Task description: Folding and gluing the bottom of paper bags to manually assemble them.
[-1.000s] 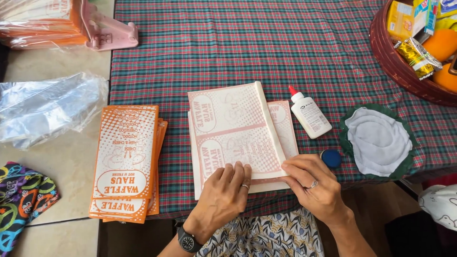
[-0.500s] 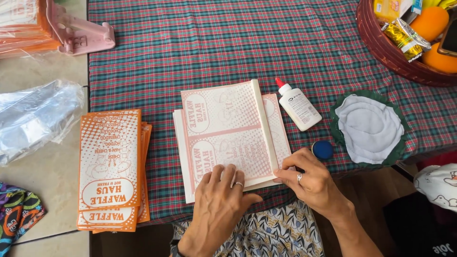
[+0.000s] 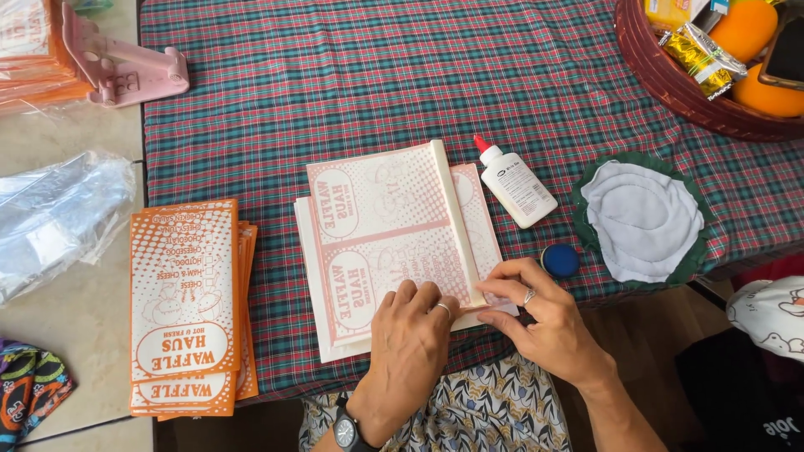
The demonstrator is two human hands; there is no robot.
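A white paper sheet [image 3: 377,226] with faint red print lies on a short stack of like sheets on the plaid tablecloth [image 3: 352,75]. One long edge is folded over into a narrow strip. My left hand [image 3: 410,335] lies flat on the sheet's near end, fingers spread. My right hand [image 3: 536,310] pinches the near end of the folded strip between thumb and fingers. A white glue bottle [image 3: 515,184] with a red tip lies just right of the sheets, its blue cap [image 3: 559,260] beside my right hand.
A stack of orange printed paper bags [image 3: 186,305] lies at the left. A round white cloth on a green mat [image 3: 643,219] is at the right, a brown basket [image 3: 670,79] of packets far right. Clear plastic wrap [image 3: 50,218] and a pink holder [image 3: 126,71] sit at the left.
My right hand has slid left onto the near end of the folded strip. The left hand has stayed pressed on the sheet. The camera has shifted a little.
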